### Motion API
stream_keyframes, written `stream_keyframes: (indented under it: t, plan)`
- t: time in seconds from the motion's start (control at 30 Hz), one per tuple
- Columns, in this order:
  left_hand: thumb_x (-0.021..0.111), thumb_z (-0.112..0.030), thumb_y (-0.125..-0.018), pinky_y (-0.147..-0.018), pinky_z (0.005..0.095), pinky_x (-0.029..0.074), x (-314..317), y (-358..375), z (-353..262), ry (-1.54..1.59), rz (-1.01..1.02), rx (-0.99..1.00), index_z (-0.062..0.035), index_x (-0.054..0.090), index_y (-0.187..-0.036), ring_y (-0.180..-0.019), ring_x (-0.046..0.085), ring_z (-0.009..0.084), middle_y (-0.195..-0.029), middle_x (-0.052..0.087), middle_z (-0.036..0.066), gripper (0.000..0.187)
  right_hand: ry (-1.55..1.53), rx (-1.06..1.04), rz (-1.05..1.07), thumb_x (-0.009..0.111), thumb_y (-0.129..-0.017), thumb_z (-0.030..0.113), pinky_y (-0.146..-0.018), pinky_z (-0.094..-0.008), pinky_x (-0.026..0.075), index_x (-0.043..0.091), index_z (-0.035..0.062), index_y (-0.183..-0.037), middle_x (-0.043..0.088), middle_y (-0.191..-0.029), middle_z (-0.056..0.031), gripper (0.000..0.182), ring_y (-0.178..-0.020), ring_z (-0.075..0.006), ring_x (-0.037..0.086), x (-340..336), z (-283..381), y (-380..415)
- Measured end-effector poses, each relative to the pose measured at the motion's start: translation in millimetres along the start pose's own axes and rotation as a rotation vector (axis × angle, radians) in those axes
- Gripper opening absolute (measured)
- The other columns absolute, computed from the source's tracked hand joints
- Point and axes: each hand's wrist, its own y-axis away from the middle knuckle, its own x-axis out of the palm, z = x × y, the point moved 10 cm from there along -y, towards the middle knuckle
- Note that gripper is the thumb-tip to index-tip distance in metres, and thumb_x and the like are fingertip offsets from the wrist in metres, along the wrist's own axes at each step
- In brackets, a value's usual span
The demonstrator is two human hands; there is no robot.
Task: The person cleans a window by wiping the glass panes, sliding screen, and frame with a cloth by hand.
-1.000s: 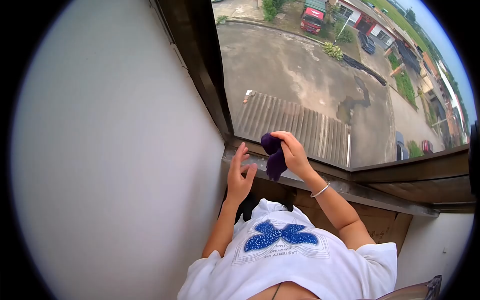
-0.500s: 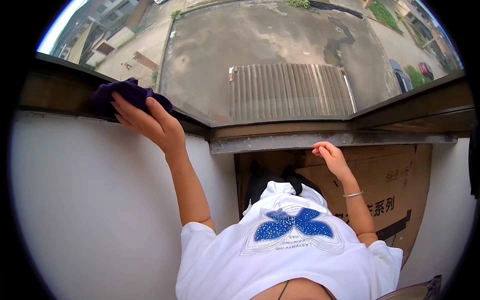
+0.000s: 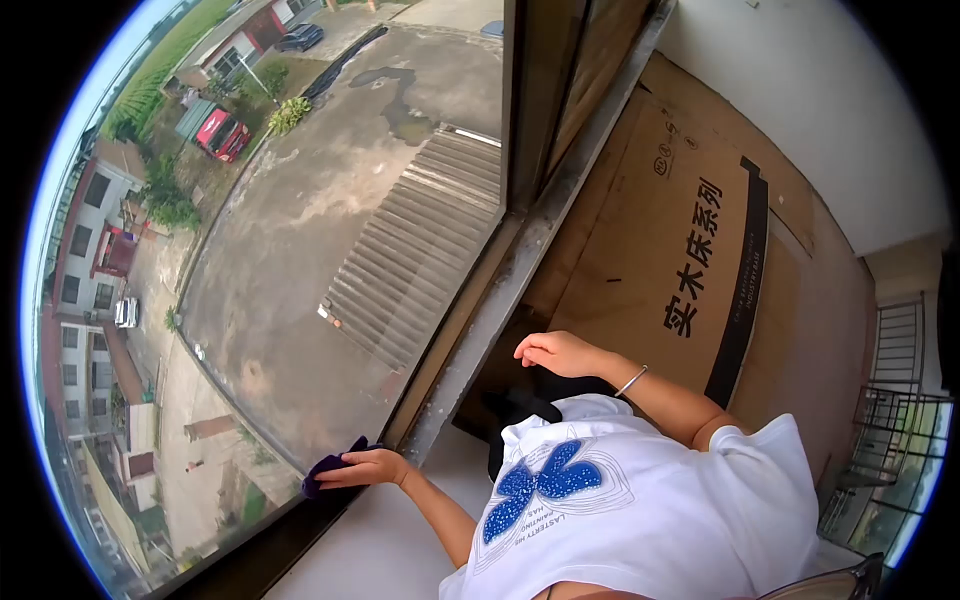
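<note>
My left hand (image 3: 365,468) presses a crumpled dark purple cloth (image 3: 325,474) against the lower window frame, near the corner by the glass. Its fingers lie over the cloth, which is partly hidden beneath them. In front of my body my right hand (image 3: 553,350) hangs in the air with its fingers curled together. A silver bangle (image 3: 632,380) circles the right wrist. Whether anything small is inside the curled fingers is hidden. Between the hands runs the grey window sill (image 3: 470,345).
A large printed cardboard sheet (image 3: 640,240) lies to the right of the sill. A dark upright window frame (image 3: 535,100) stands ahead. Outside are a corrugated roof (image 3: 420,240) and a red truck (image 3: 218,132). Metal railings (image 3: 895,410) show at the far right.
The view has turned to the right and now shows more cardboard and the railings. My left hand and the cloth have moved along the frame towards the sill corner.
</note>
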Motion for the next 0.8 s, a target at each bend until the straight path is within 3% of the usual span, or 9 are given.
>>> stream_keyframes:
  t: [0.1,0.23,0.3,0.47,0.57,0.7,0.8]
  plan:
    - [0.037,-0.009,-0.103,-0.113,0.0529,0.02,-10,-36,-69,0.004,-0.066,0.323,0.0082,0.03,-0.146,-0.141,0.022,0.048,-0.153,0.017,0.034,0.048,0.032,0.011,-0.07,0.048,-0.098,0.019,-0.083,-0.032,0.05,0.063,0.0046,-0.112,0.071,-0.099,-0.0083,0.026,-0.094,-0.0199,0.066,-12,-23,20]
    - [0.039,-0.011,-0.102,-0.107,0.0528,0.032,-42,-114,-184,0.028,-0.303,0.672,0.007,0.043,-0.14,-0.135,0.035,0.0474,-0.15,0.027,0.033,0.042,-0.031,0.049,-0.15,0.047,-0.098,0.02,-0.084,-0.0318,0.05,0.064,0.005,-0.111,0.071,-0.098,-0.0087,0.026,-0.093,-0.0206,0.066,-30,-58,40]
    - [0.039,-0.011,-0.102,-0.101,0.0498,0.038,-58,-149,-245,0.026,-0.364,0.74,0.0056,0.047,-0.137,-0.13,0.042,0.0446,-0.151,0.03,0.03,0.04,-0.077,0.049,-0.196,0.047,-0.099,0.02,-0.084,-0.0321,0.05,0.064,0.0059,-0.11,0.071,-0.096,-0.0077,0.025,-0.092,-0.0205,0.066,-46,-69,49]
    - [0.038,-0.017,-0.101,-0.104,0.0481,0.038,-39,-152,-373,-0.06,-0.418,0.794,-0.0083,0.058,-0.133,-0.123,0.053,0.036,-0.144,0.049,0.017,0.039,-0.113,0.049,-0.309,0.047,-0.099,0.021,-0.082,-0.0326,0.05,0.065,0.0058,-0.11,0.071,-0.097,-0.0078,0.026,-0.091,-0.0201,0.066,-101,-95,79]
    - [0.039,-0.01,-0.098,-0.108,0.0418,0.039,42,-73,-412,-0.131,-0.028,1.011,-0.0165,0.055,-0.137,-0.128,0.05,0.0276,-0.146,0.049,0.003,0.043,-0.079,0.112,-0.364,0.047,-0.099,0.023,-0.081,-0.0337,0.051,0.065,0.0067,-0.11,0.071,-0.097,-0.0077,0.027,-0.091,-0.0208,0.066,-136,-112,99]
    - [0.041,0.004,-0.086,-0.115,0.0406,0.029,165,78,-363,-0.074,0.577,1.273,-0.0096,0.049,-0.141,-0.136,0.041,0.0258,-0.142,0.052,0.003,0.058,-0.059,0.056,-0.46,0.043,-0.099,0.024,-0.083,-0.0367,0.05,0.065,0.0073,-0.108,0.07,-0.101,-0.0078,0.029,-0.095,-0.026,0.065,-175,-128,130]
    - [0.039,0.004,-0.09,-0.116,0.0414,0.029,177,98,-340,-0.103,0.598,1.315,-0.0074,0.048,-0.141,-0.137,0.04,0.0275,-0.142,0.051,0.005,0.054,-0.048,0.126,-0.582,0.046,-0.099,0.023,-0.085,-0.0376,0.049,0.064,0.0072,-0.112,0.07,-0.103,-0.0088,0.027,-0.097,-0.026,0.065,-198,-155,169]
